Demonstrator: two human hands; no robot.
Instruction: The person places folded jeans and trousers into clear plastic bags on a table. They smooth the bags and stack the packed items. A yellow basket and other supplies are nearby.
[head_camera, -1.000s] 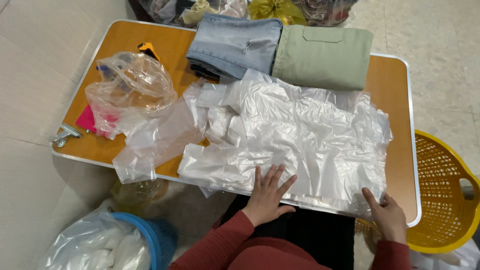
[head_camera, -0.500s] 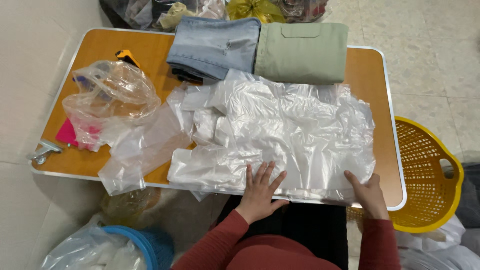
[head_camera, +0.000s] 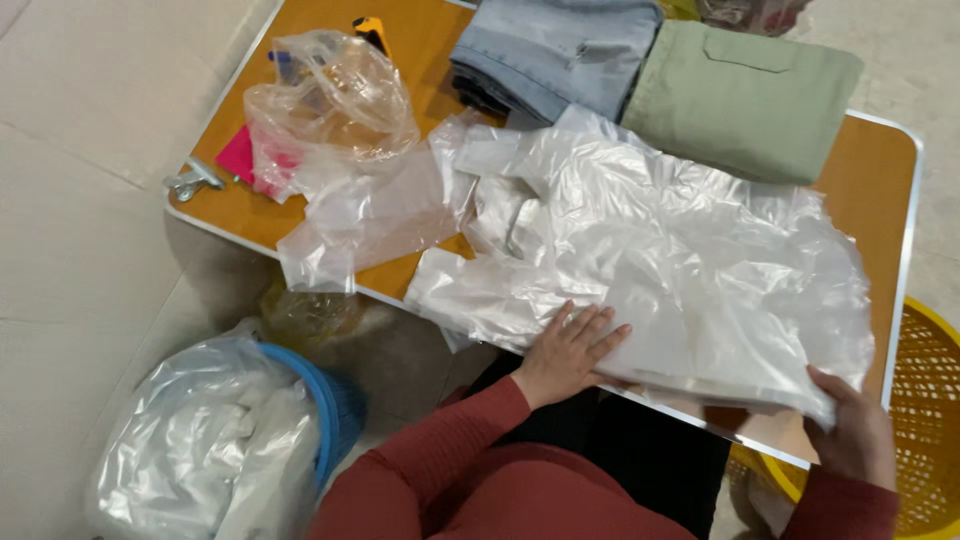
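Observation:
A stack of large translucent white plastic bags (head_camera: 680, 270) lies spread over the near half of an orange folding table (head_camera: 880, 180). My left hand (head_camera: 570, 350) rests flat on the stack's near edge, fingers apart. My right hand (head_camera: 855, 430) grips the stack's near right corner and lifts it a little off the table edge. Both arms wear dark red sleeves.
Folded blue jeans (head_camera: 550, 50) and a folded green garment (head_camera: 745, 95) sit at the table's far side. A crumpled clear bag (head_camera: 330, 100) over a pink sheet (head_camera: 240, 155) lies at the left. A blue basket of white bags (head_camera: 220, 440) stands lower left, a yellow basket (head_camera: 925, 420) at right.
The view has swung left and tilted. My right hand has closed on the stack's right corner and raised it; my left hand stays pressed on the near edge.

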